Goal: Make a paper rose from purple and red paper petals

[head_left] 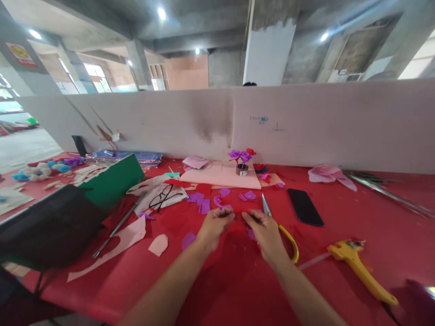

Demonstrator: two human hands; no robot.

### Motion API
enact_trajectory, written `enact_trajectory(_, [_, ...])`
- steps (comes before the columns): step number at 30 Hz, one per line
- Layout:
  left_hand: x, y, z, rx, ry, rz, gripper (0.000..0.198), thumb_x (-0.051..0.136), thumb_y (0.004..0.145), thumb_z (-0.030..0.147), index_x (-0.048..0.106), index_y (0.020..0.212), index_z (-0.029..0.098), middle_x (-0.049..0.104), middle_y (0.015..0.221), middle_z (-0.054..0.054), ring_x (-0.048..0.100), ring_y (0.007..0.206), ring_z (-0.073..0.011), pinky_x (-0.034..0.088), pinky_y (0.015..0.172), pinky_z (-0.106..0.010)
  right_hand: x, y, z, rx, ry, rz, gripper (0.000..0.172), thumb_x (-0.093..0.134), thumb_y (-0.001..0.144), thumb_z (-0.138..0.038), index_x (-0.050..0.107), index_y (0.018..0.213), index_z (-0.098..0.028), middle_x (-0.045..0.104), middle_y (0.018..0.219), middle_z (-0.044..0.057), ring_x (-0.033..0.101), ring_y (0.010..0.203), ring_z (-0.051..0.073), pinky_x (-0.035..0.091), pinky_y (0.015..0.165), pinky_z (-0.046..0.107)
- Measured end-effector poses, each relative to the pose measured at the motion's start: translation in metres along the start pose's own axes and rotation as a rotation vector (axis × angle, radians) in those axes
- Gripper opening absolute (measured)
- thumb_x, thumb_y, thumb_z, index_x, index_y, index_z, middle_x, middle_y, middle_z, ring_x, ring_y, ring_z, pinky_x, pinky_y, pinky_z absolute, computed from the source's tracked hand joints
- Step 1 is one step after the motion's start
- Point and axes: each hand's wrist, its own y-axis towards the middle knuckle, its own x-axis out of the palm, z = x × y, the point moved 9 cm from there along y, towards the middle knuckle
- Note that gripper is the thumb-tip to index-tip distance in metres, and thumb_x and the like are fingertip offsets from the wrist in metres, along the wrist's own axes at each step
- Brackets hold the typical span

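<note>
Above the red tabletop, my left hand (217,226) pinches thumb and fingers together. Facing it, my right hand (265,233) is closed in a similar pinch. Between the fingertips is a small red piece of thin material (239,211), hard to separate from the red surface behind it. Scissors with yellow handles (292,242) lie beside and partly under my right hand, blades pointing away. Purple cut pieces (204,206) are scattered just beyond my left hand. Farther back, purple and red handmade flowers (244,156) stand in a small brown pot (242,170).
To the right are a black phone (305,207) and a yellow glue gun (363,269). Eyeglasses (164,198), a metal rod (117,228) and pink scraps (158,245) lie left. A green board (113,183) stands at far left; a white partition (170,120) closes the back.
</note>
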Motion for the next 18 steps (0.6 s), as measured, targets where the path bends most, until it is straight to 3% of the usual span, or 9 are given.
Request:
enact_trajectory(4, [0.006,-0.004,-0.001,-0.041,-0.025,-0.038,0.03,0.086,0.049,0.027,0.069,0.07,0.012,0.057,0.057,0.004,0.03,0.041,-0.0008,0.017,0.044,-0.022,0.001,0.0,0.014,0.133,0.235,-0.004,0.031,0.088,0.05,-0.04,0.073,0.071,-0.023,0.07,0.071,-0.001,0.057,0.062,0.014,0.046,0.062,0.027])
enact_trajectory(8, [0.008,-0.007,-0.003,-0.072,-0.005,-0.023,0.03,0.087,0.049,0.024,0.073,0.073,0.013,0.066,0.065,-0.001,0.045,0.05,-0.0048,0.03,0.049,-0.021,0.002,0.0,0.021,0.179,0.282,-0.007,0.033,0.09,0.049,-0.039,0.072,0.071,-0.023,0.07,0.073,-0.002,0.058,0.064,0.013,0.046,0.063,0.027])
enact_trajectory(12, [0.008,-0.006,0.0,0.004,0.042,-0.018,0.028,0.087,0.05,0.021,0.074,0.073,0.014,0.068,0.07,-0.001,0.056,0.062,-0.0093,0.042,0.063,-0.023,0.004,-0.001,0.02,0.189,0.315,-0.021,0.031,0.09,0.05,-0.035,0.072,0.072,-0.023,0.07,0.073,-0.003,0.057,0.064,0.012,0.045,0.064,0.026])
enact_trajectory(15, [0.009,-0.006,0.003,0.043,0.081,-0.031,0.023,0.085,0.054,0.024,0.075,0.072,0.014,0.068,0.068,-0.002,0.057,0.064,-0.0104,0.043,0.064,-0.024,0.007,-0.002,0.021,0.214,0.348,-0.043,0.03,0.09,0.05,-0.032,0.072,0.071,-0.023,0.069,0.071,-0.004,0.056,0.062,0.01,0.044,0.063,0.024])
enact_trajectory(18, [0.008,-0.007,0.004,0.031,0.109,-0.018,0.019,0.081,0.058,0.026,0.075,0.07,0.014,0.067,0.066,-0.001,0.048,0.055,-0.0072,0.035,0.054,-0.022,0.009,-0.003,0.023,0.238,0.37,-0.059,0.027,0.09,0.051,-0.03,0.071,0.07,-0.022,0.069,0.072,-0.004,0.059,0.064,0.011,0.045,0.063,0.025])
